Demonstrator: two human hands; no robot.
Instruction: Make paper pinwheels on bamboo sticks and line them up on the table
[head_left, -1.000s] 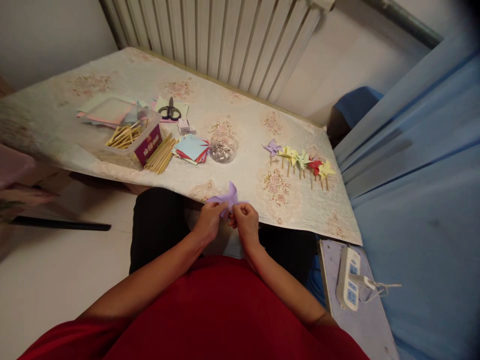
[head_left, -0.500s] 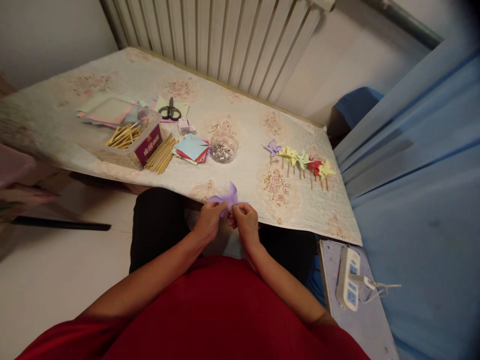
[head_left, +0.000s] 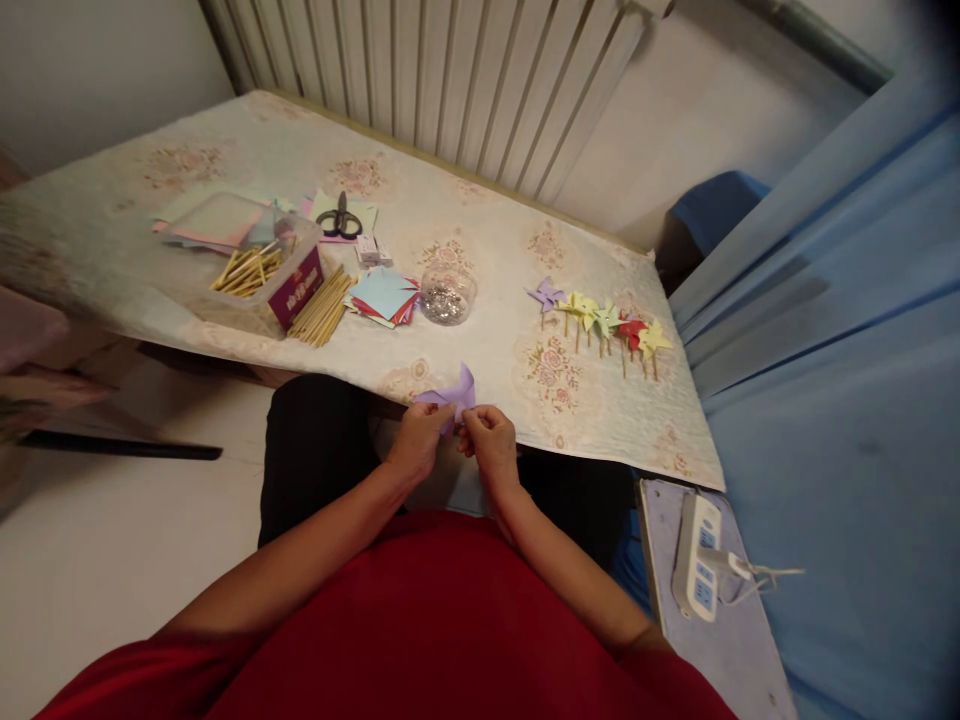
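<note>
Floral tablecloth [head_left: 480,250] covers a table before a radiator [head_left: 450,80]. Left hand [head_left: 417,442] and right hand [head_left: 489,444] meet at the near edge, 6 o'clock, fingers of both pinched on a purple pinwheel [head_left: 456,396]. Finished pinwheels [head_left: 600,320] lie at 2 o'clock; sticks [head_left: 322,310], paper stack [head_left: 384,298] and scissors [head_left: 339,220] at 10 o'clock

Single head-worn view, looking forward and down over the wearer's chest; left hand [head_left: 415,447] and right hand [head_left: 493,447] near, mid-frame; table [head_left: 487,225] beyond; radiator [head_left: 450,80] at the far edge.
</note>
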